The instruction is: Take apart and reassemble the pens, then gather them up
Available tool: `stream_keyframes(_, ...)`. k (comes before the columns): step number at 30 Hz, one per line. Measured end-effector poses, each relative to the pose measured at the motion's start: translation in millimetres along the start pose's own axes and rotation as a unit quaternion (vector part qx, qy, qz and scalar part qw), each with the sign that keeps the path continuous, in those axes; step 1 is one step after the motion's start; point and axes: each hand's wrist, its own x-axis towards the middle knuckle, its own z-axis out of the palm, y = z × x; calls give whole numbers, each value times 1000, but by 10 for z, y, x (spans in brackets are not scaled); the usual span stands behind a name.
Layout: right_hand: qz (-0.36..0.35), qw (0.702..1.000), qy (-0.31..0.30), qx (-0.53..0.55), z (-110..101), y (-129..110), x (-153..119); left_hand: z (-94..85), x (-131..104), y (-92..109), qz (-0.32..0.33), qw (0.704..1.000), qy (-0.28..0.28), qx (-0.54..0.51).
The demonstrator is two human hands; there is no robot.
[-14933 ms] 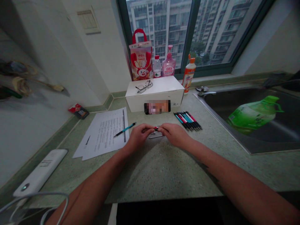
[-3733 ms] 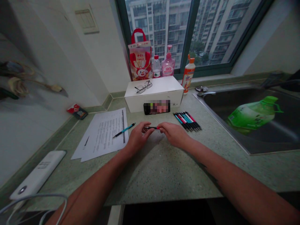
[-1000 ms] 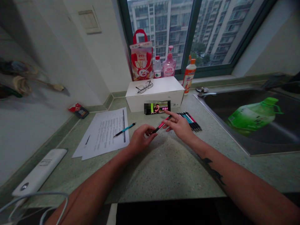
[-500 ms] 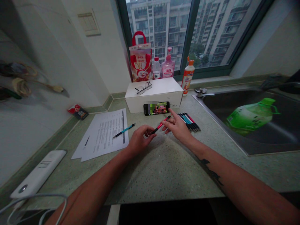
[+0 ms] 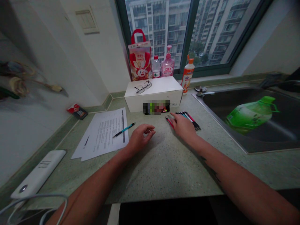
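My left hand point(image 5: 142, 137) hovers over the counter beside the papers, fingers loosely curled and apart, nothing in them. Farther right, my right hand point(image 5: 184, 127) is closed around a red pen point(image 5: 169, 122); the black-tipped end sticks out on its left side, and the rest is hidden under the hand. Just beyond that hand lies a row of several pens point(image 5: 192, 120) in black, teal, white and red, partly covered by it. A teal and black pen point(image 5: 124, 130) rests across the right edge of the printed papers point(image 5: 100, 137).
A phone point(image 5: 156, 107) leans on a white box point(image 5: 153, 90) topped by eyeglasses point(image 5: 143, 87). Bottles and a red bag point(image 5: 140, 62) stand behind. At right, a sink point(image 5: 264, 137) holds a green jug point(image 5: 250, 115). A white device point(image 5: 38, 173) with a cable lies left.
The red pen has left my left hand and moved right with my right hand, towards the row of pens. My left hand stays in nearly the same place, its fingers loosened.
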Motion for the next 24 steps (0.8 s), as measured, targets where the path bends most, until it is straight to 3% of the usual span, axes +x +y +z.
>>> stream_keyframes(5,36,998,-30,-50,-69,-53,-35,-55,47,-82,-28,998,42,42)
stream_keyframes(9,33,992,-40,-118,-116,-97,-94,-166,101,-186,-75,979,82,173)
stream_keyframes(14,62,985,-61,-151,-126,-4,-72,-310,113,-322,-129,924,70,353)
stream_keyframes(17,63,986,-57,-144,-120,53,-37,-367,101,-385,-158,898,47,408)
stream_keyframes(24,65,988,-42,-136,-77,108,-7,-369,78,-520,-156,891,32,425)
